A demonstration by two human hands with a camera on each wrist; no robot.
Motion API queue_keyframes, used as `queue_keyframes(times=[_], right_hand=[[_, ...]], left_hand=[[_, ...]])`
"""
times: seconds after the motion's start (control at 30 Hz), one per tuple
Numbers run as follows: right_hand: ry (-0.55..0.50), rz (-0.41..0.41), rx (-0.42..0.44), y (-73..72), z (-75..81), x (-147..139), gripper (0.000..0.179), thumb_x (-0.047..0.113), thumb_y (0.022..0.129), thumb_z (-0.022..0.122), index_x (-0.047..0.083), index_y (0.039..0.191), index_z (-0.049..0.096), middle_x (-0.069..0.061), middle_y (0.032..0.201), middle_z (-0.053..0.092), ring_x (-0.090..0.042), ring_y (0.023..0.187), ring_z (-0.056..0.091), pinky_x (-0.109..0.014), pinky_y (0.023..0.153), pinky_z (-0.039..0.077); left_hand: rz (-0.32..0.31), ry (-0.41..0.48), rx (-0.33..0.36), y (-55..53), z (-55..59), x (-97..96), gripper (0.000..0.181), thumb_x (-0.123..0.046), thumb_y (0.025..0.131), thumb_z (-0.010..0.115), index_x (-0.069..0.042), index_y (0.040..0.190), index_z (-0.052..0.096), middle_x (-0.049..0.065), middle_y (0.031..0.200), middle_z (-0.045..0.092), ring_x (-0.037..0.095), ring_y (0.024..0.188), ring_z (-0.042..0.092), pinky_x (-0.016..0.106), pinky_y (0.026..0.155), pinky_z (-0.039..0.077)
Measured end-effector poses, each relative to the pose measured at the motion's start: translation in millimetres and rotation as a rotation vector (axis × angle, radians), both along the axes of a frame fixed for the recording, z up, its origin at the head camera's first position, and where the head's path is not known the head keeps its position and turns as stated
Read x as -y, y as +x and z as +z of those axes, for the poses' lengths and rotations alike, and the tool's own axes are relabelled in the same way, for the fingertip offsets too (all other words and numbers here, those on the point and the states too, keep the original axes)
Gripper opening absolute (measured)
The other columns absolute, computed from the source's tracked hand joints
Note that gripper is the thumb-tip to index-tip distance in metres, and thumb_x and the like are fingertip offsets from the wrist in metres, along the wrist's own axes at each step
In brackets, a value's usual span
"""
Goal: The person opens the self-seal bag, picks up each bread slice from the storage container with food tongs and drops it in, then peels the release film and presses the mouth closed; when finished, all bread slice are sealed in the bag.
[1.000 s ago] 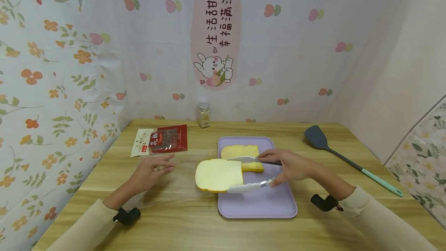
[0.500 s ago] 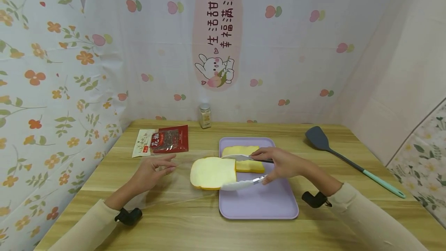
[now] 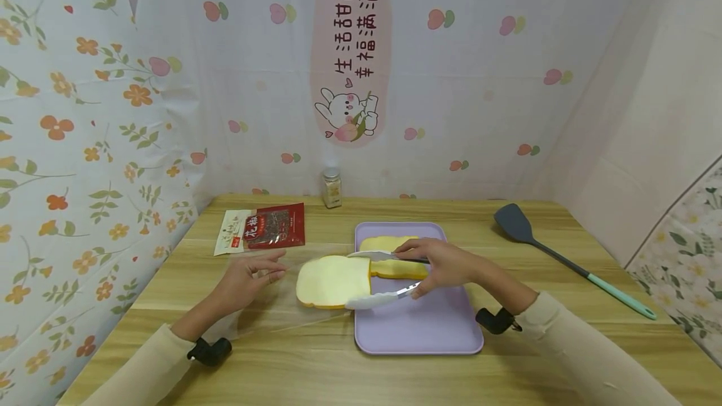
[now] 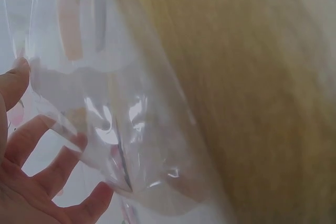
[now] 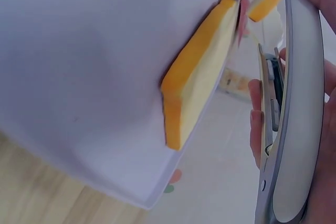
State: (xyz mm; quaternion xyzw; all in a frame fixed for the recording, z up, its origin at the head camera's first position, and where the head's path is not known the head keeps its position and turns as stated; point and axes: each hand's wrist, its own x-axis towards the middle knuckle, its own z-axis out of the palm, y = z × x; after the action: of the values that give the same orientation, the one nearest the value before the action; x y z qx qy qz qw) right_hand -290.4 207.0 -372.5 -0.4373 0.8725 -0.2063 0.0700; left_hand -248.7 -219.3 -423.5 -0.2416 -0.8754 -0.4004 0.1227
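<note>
My right hand (image 3: 445, 265) grips a pair of tongs (image 3: 373, 300), one arm behind and one in front of a bread slice (image 3: 331, 282). This slice lies flat between the tong heads, left of the lilac tray (image 3: 417, 331), its left part among clear plastic. My left hand (image 3: 244, 282) holds the clear plastic bag (image 4: 121, 114), thumb and fingers at its edge in the left wrist view. How far the slice sits inside the bag is hard to see. Another bread slice (image 5: 197, 77) lies on the tray, partly hidden by the tongs in the head view.
A red and white spice packet (image 3: 261, 229) lies at the back left. Behind the tray, a small glass jar (image 3: 332, 188) stands near the curtain. On the right lies a spatula (image 3: 555, 257) with a dark head and mint handle end.
The right hand, tongs and gripped bread slice have moved left, toward the left hand. More of the slice lies over the bag's area. My left hand has stayed almost still.
</note>
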Motion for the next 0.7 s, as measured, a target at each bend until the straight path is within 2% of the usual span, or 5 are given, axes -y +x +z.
queue_keyframes(times=[0.17, 0.43, 0.7], right_hand=[[0.01, 0.011, -0.005, 0.2, 2.5, 11, 0.079, 0.04, 0.073, 0.088, 0.007, 0.139, 0.058, -0.006, 0.139, 0.056, -0.031, 0.129, 0.05, -0.049, 0.101, 0.044], [0.026, 0.005, 0.034, -3.4, 3.3, 25, 0.078, 0.039, 0.074, 0.088, 0.008, 0.139, 0.058, -0.005, 0.139, 0.055, -0.028, 0.128, 0.049, -0.048, 0.101, 0.043], [0.043, 0.003, 0.038, -6.0, 1.1, 36, 0.078, 0.039, 0.073, 0.088, 0.009, 0.139, 0.059, -0.004, 0.14, 0.055, -0.029, 0.129, 0.049, -0.05, 0.101, 0.043]], left_hand=[[0.004, 0.006, -0.002, 0.1, -0.5, -0.3, 0.016, -0.009, 0.087, 0.075, -0.01, 0.102, 0.08, 0.014, 0.13, 0.064, 0.039, 0.123, 0.057, 0.058, 0.09, 0.049], [0.005, 0.02, 0.016, 0.9, -0.7, -0.3, 0.015, -0.01, 0.087, 0.076, -0.01, 0.101, 0.08, 0.015, 0.132, 0.063, 0.04, 0.126, 0.055, 0.061, 0.096, 0.045], [-0.006, 0.026, -0.006, -0.1, -0.7, 0.8, 0.014, -0.011, 0.087, 0.075, -0.009, 0.101, 0.079, 0.016, 0.131, 0.063, 0.041, 0.124, 0.055, 0.06, 0.096, 0.045]])
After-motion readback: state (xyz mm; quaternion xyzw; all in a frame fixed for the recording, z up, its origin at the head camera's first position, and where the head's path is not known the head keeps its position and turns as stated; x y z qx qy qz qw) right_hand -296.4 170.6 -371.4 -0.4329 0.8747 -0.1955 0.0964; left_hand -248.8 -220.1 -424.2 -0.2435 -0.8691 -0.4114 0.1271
